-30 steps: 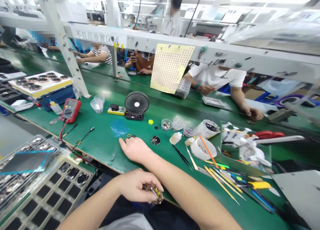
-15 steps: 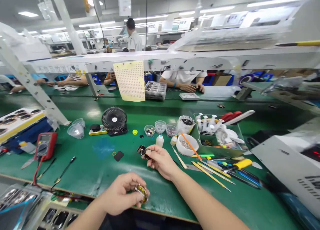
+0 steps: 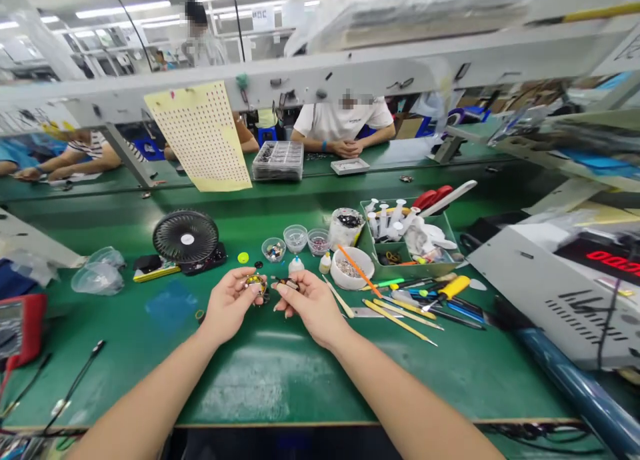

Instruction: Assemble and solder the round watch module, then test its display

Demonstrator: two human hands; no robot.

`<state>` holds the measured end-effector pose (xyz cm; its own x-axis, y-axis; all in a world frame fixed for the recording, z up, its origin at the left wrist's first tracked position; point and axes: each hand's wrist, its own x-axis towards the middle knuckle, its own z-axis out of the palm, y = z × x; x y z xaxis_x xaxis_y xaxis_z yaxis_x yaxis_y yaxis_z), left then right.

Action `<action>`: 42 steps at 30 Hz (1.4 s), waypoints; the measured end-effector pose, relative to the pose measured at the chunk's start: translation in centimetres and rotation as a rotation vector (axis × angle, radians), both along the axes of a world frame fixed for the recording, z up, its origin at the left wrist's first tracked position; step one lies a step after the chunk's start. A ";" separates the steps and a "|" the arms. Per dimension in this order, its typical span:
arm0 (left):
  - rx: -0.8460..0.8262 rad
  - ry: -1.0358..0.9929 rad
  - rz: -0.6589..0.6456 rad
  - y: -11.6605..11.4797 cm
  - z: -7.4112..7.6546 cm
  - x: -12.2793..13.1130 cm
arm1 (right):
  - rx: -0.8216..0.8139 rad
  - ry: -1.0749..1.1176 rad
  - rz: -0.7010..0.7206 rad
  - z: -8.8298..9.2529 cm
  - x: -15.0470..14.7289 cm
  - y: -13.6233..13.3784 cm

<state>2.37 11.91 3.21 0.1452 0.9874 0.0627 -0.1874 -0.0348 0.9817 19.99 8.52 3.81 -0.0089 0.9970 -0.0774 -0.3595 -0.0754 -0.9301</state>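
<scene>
My left hand [image 3: 231,305] is closed round a small round gold-coloured part [image 3: 255,283], held just above the green bench mat [image 3: 260,373]. Close to its right, my right hand [image 3: 306,303] pinches a small dark part [image 3: 289,284]. The two parts are a few centimetres apart at the middle of the bench. Just behind my fingers stand two small white dropper bottles [image 3: 296,265].
A black desk fan [image 3: 185,237] stands back left; small clear cups [image 3: 295,237] and a white bowl [image 3: 351,268] lie behind my hands. Sticks and tweezers [image 3: 400,310] lie to the right, a grey machine [image 3: 555,293] far right, a red multimeter [image 3: 23,327] far left. Other people sit across the bench.
My left hand has come up from the bench's near edge to the middle with the gold part. My right hand picked up the dark part and brought it beside the left. The view swung right.
</scene>
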 end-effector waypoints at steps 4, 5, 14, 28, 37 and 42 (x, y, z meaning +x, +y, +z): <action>-0.043 0.014 -0.012 -0.9 -0.8 0.0 | -0.020 -0.006 0.017 -0.3 -0.1 0.1; -0.048 0.017 -0.015 -0.9 -0.8 0.1 | -0.019 -0.015 0.020 -0.3 0.0 0.2; -0.081 0.017 -0.040 -1.1 -1.0 0.2 | -0.003 -0.109 0.034 -0.3 -0.5 0.0; 0.014 0.073 -0.069 -1.8 -0.6 0.3 | 0.023 -0.183 -0.018 -0.7 -1.3 -0.2; 0.075 0.147 -0.095 -1.8 -1.1 -0.2 | 0.052 -0.228 -0.010 -1.3 -1.4 -0.5; 0.153 0.241 -0.106 -1.8 -1.8 -0.6 | 0.082 -0.258 -0.005 -1.1 -1.4 -0.6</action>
